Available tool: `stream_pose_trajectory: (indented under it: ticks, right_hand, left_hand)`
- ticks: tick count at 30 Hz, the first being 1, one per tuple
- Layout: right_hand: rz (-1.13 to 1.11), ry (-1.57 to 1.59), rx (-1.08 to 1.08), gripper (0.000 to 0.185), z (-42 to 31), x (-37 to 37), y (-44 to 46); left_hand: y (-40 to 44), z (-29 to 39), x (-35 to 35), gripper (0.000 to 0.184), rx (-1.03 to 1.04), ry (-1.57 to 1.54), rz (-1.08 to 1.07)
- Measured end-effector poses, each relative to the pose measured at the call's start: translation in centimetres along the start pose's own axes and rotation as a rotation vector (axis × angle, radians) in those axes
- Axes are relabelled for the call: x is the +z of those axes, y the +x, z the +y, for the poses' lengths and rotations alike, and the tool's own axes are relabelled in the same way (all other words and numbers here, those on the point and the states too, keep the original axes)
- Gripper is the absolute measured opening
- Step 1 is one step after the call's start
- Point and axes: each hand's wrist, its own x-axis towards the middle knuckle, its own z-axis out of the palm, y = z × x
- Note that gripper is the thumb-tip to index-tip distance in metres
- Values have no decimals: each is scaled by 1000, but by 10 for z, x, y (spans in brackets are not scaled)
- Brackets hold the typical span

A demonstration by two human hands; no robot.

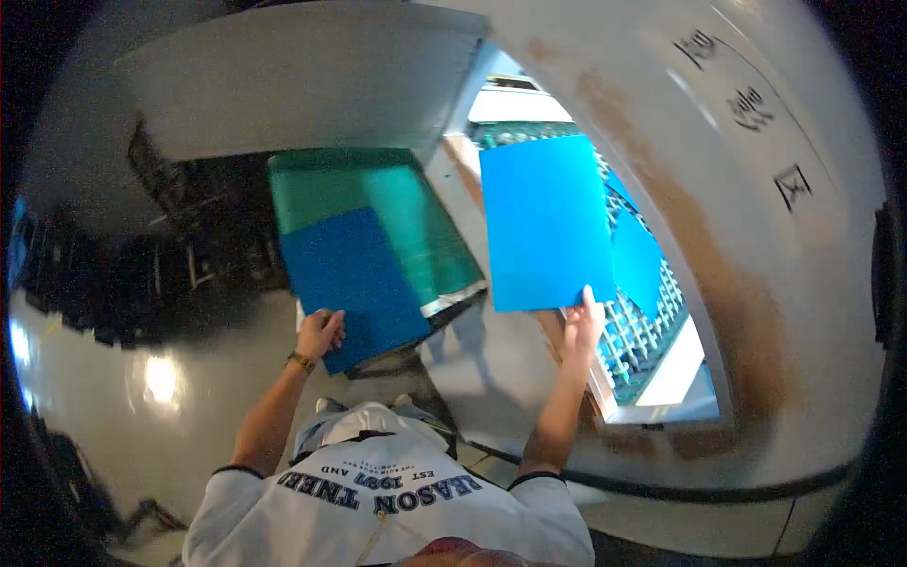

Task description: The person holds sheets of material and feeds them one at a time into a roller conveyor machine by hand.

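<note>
My right hand [584, 326] grips the lower right corner of a bright blue sheet [546, 222], which is held up in front of a lit opening in the machine. My left hand [322, 333], with a watch on its wrist, has curled fingers at the lower left edge of a darker blue sheet [354, 283]. That sheet lies tilted over a green surface [416, 217]. Inside the opening, further blue pieces [638, 260] rest on a white and green mesh [628, 335].
A large pale machine housing [803, 312] with dark written characters curves around the opening on the right. A grey panel [302, 85] stands behind the green surface. Dark, unclear objects lie at the left, above a shiny floor [208, 416].
</note>
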Motion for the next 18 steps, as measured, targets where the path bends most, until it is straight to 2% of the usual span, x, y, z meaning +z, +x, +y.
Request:
stream_pose_trajectory:
  ticks: [1,3,4,5,6,7,8,10,12,15,18]
  right_hand:
    - [58,-71,-78,33,0,-16,7]
    - [220,-342,1,31,-4,-20,3]
    - [201,-251,-146,28,5,-22,3]
    - [177,-181,-142,28,13,-31,10]
    - [228,-349,-176,24,13,-28,9]
    - [206,-296,-163,24,12,-23,7]
    - [222,-377,-211,23,14,-21,6]
    - [253,-460,-263,23,17,-18,4]
    - [243,-576,-225,22,14,-12,1]
    - [246,-489,-223,21,14,-7,0]
    - [253,-509,-213,23,11,-6,-1]
  left_hand:
    - [-1,1,2,32,-25,-38,48]
    - [0,-4,6,30,58,-50,99]
    - [-1,-9,9,30,127,-36,148]
    - [-2,-15,13,29,194,-25,200]
    - [-5,-19,18,29,212,-22,160]
    - [-8,-22,21,28,355,226,297]
    - [-7,-25,21,28,500,469,440]
    - [-1,-34,19,27,478,432,429]
    - [-5,-17,18,25,463,449,422]
    - [-3,-24,21,25,510,279,417]
    - [-4,-24,20,26,573,330,439]
